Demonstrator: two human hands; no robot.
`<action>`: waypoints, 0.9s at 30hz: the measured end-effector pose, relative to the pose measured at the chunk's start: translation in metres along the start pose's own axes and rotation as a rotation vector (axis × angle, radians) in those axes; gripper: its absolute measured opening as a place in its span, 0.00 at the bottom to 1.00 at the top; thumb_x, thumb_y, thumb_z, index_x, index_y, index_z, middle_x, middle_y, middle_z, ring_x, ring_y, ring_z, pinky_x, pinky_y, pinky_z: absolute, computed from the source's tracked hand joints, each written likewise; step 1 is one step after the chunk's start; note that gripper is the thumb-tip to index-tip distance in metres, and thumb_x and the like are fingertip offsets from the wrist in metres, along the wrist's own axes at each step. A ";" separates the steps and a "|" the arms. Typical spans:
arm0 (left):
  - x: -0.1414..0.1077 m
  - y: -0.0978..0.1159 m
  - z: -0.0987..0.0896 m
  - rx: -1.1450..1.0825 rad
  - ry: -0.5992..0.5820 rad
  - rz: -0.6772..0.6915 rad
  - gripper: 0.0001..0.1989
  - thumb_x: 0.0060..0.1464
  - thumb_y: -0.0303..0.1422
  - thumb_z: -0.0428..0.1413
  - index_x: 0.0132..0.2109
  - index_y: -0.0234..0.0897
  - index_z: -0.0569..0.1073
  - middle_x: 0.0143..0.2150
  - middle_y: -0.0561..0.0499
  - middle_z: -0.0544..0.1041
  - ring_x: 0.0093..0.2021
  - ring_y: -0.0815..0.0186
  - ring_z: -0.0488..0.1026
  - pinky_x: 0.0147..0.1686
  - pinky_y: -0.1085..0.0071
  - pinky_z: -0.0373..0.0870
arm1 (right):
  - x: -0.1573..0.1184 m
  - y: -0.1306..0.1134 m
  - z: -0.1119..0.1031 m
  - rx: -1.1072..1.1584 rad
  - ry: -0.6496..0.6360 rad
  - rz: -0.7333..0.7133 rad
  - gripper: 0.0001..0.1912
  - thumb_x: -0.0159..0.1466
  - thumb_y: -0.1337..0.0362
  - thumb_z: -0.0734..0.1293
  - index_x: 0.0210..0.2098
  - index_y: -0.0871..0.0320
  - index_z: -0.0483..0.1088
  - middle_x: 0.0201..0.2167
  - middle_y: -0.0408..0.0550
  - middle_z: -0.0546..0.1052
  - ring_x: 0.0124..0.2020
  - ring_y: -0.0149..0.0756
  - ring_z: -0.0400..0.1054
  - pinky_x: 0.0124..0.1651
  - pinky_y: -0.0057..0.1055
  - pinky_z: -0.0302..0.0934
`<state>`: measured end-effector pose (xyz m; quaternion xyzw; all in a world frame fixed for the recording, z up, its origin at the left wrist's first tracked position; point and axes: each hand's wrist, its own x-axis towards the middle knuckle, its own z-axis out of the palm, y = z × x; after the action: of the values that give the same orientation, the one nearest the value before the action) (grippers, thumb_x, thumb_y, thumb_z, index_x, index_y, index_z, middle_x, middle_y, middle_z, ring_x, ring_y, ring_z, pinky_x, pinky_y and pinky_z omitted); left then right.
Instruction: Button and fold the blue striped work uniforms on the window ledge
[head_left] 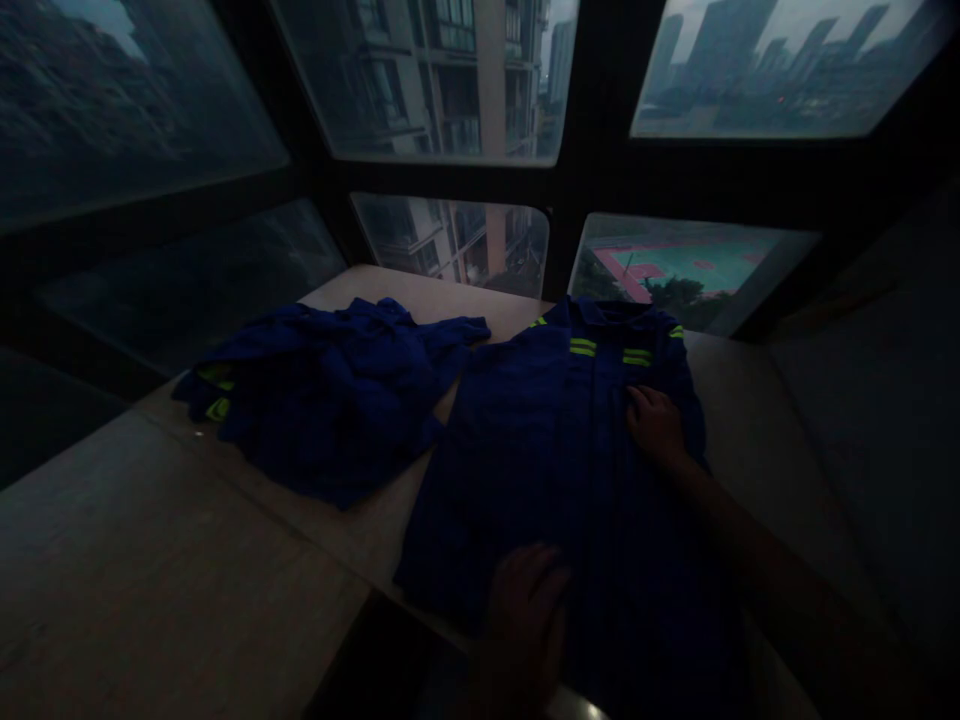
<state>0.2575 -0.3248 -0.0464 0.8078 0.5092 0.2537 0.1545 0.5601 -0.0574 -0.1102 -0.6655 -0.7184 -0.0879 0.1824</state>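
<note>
A dark blue garment with a collar and yellow-green stripes [517, 430] lies spread out on the pale stone ledge. My right hand [656, 425] rests on its front, below the right-hand stripe, with the fingers slightly bent and apart. Near the lower part of the garment is my left hand [529, 600], dim and a little blurred, its fingers spread and nothing seen in them. A second blue garment [337, 390] lies crumpled to the left, with yellow-green patches showing at its left end.
The stone ledge [172, 530] runs along dark-framed windows [457, 180] at the back and left. A dark gap shows below the ledge's front edge. A wall [870, 400] stands on the right. The light is dim.
</note>
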 end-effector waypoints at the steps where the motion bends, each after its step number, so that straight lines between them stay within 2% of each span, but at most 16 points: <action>1: -0.007 -0.016 -0.012 0.054 0.082 -0.087 0.21 0.60 0.28 0.49 0.59 0.41 0.70 0.60 0.44 0.73 0.61 0.58 0.69 0.57 0.53 0.71 | -0.002 0.001 0.000 0.004 0.004 -0.006 0.22 0.67 0.63 0.57 0.57 0.62 0.69 0.55 0.59 0.73 0.56 0.49 0.64 0.54 0.43 0.60; 3: -0.021 -0.050 -0.036 0.144 0.216 -0.280 0.19 0.61 0.31 0.49 0.58 0.41 0.71 0.59 0.43 0.74 0.59 0.55 0.71 0.56 0.51 0.71 | -0.005 0.004 -0.001 0.016 0.005 -0.015 0.22 0.67 0.63 0.57 0.57 0.62 0.69 0.55 0.59 0.73 0.56 0.49 0.64 0.55 0.44 0.60; 5: -0.032 -0.079 -0.058 0.158 0.289 -0.490 0.20 0.61 0.38 0.49 0.56 0.38 0.72 0.57 0.41 0.74 0.58 0.52 0.72 0.56 0.49 0.70 | -0.007 0.006 -0.005 0.037 0.005 -0.003 0.22 0.67 0.63 0.57 0.57 0.62 0.70 0.55 0.60 0.73 0.56 0.49 0.64 0.55 0.45 0.60; 7: -0.038 -0.098 -0.073 0.085 0.274 -0.688 0.23 0.58 0.44 0.50 0.55 0.36 0.73 0.55 0.41 0.76 0.55 0.52 0.74 0.54 0.50 0.72 | -0.006 0.005 -0.012 0.080 -0.011 0.039 0.21 0.67 0.63 0.57 0.55 0.61 0.71 0.55 0.59 0.74 0.56 0.49 0.65 0.55 0.45 0.60; 9: -0.039 -0.105 -0.081 -0.030 0.194 -0.820 0.25 0.57 0.48 0.50 0.53 0.36 0.73 0.53 0.42 0.78 0.53 0.53 0.76 0.53 0.54 0.73 | 0.002 -0.002 -0.020 0.118 -0.038 0.072 0.20 0.68 0.62 0.56 0.52 0.61 0.73 0.52 0.60 0.75 0.55 0.49 0.67 0.56 0.45 0.61; 11: -0.036 -0.105 -0.083 -0.104 0.128 -0.863 0.26 0.56 0.49 0.50 0.53 0.37 0.73 0.53 0.43 0.78 0.53 0.54 0.76 0.54 0.55 0.72 | 0.018 -0.017 -0.027 0.139 -0.064 0.056 0.19 0.68 0.63 0.56 0.49 0.62 0.75 0.50 0.61 0.76 0.54 0.49 0.67 0.56 0.45 0.60; 13: -0.032 -0.100 -0.081 -0.110 0.117 -0.861 0.28 0.53 0.49 0.51 0.54 0.36 0.72 0.55 0.42 0.77 0.55 0.52 0.74 0.56 0.53 0.70 | 0.039 -0.043 -0.030 0.151 -0.089 -0.009 0.19 0.68 0.64 0.56 0.49 0.61 0.74 0.50 0.59 0.76 0.54 0.47 0.68 0.57 0.43 0.60; 16: -0.028 -0.094 -0.078 -0.128 0.125 -0.867 0.31 0.51 0.49 0.52 0.57 0.35 0.71 0.57 0.40 0.75 0.57 0.49 0.73 0.58 0.50 0.69 | 0.079 -0.099 -0.027 0.170 -0.163 -0.153 0.18 0.69 0.65 0.57 0.52 0.59 0.72 0.51 0.56 0.76 0.54 0.44 0.68 0.58 0.39 0.59; 19: -0.031 -0.094 -0.077 -0.229 0.166 -0.880 0.30 0.50 0.48 0.54 0.57 0.35 0.70 0.56 0.41 0.75 0.57 0.50 0.73 0.56 0.51 0.71 | 0.118 -0.163 -0.019 0.171 -0.252 -0.318 0.19 0.68 0.66 0.58 0.57 0.59 0.69 0.55 0.54 0.74 0.56 0.40 0.66 0.59 0.34 0.57; 21: -0.038 -0.099 -0.072 -0.294 0.206 -0.881 0.30 0.50 0.48 0.54 0.56 0.36 0.70 0.56 0.41 0.75 0.56 0.50 0.74 0.56 0.52 0.72 | 0.138 -0.201 -0.011 0.154 -0.302 -0.414 0.22 0.67 0.68 0.59 0.60 0.58 0.66 0.60 0.53 0.70 0.59 0.41 0.64 0.59 0.35 0.57; 24: -0.054 -0.109 -0.056 -0.357 0.264 -0.887 0.30 0.51 0.48 0.54 0.58 0.36 0.69 0.58 0.41 0.74 0.58 0.50 0.73 0.57 0.52 0.71 | 0.154 -0.242 0.001 0.106 -0.374 -0.520 0.26 0.64 0.70 0.62 0.62 0.57 0.64 0.62 0.55 0.67 0.61 0.46 0.61 0.60 0.40 0.55; 27: -0.069 -0.114 -0.036 -0.389 0.291 -0.929 0.32 0.52 0.48 0.54 0.59 0.36 0.67 0.60 0.39 0.73 0.61 0.49 0.70 0.58 0.50 0.70 | 0.155 -0.260 0.011 0.054 -0.437 -0.570 0.30 0.61 0.71 0.66 0.63 0.56 0.63 0.59 0.58 0.70 0.58 0.50 0.64 0.60 0.45 0.53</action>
<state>0.1282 -0.3379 -0.0920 0.4096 0.7733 0.3579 0.3258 0.2940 0.0644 -0.0314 -0.4366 -0.8992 0.0282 0.0099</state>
